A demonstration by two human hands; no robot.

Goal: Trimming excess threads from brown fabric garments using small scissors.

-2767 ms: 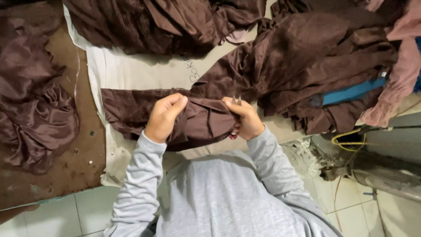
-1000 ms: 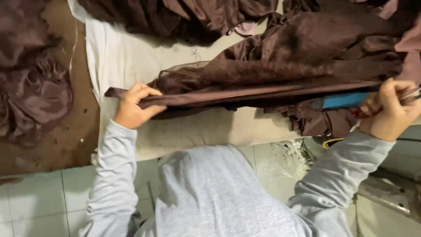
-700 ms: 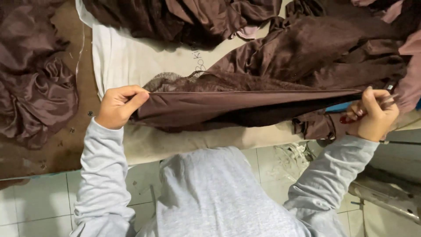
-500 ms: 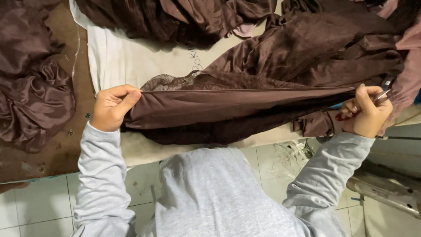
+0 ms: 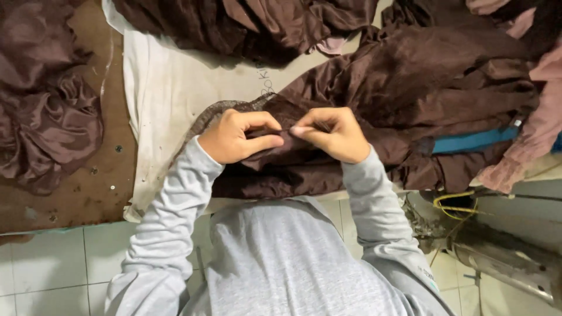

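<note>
hands drawn together since earlier | left hand (image 5: 237,137), right hand (image 5: 331,134) pinching brown cloth (image 5: 293,164)

Fingertips of left hand (image 5: 237,137) and right hand (image 5: 333,134) meet at grip, buried in fold of brown fabric (image 5: 351,99); what is pinched too small to tell, perhaps seam edge. Fabric beneath grip hidden by grey sleeves (image 5: 175,199). Left of grip, satin heap (image 5: 47,111) cut by frame edge. Far right of grip, pink cloth (image 5: 538,117) cut off. Table (image 5: 164,88) mostly covered.
</note>
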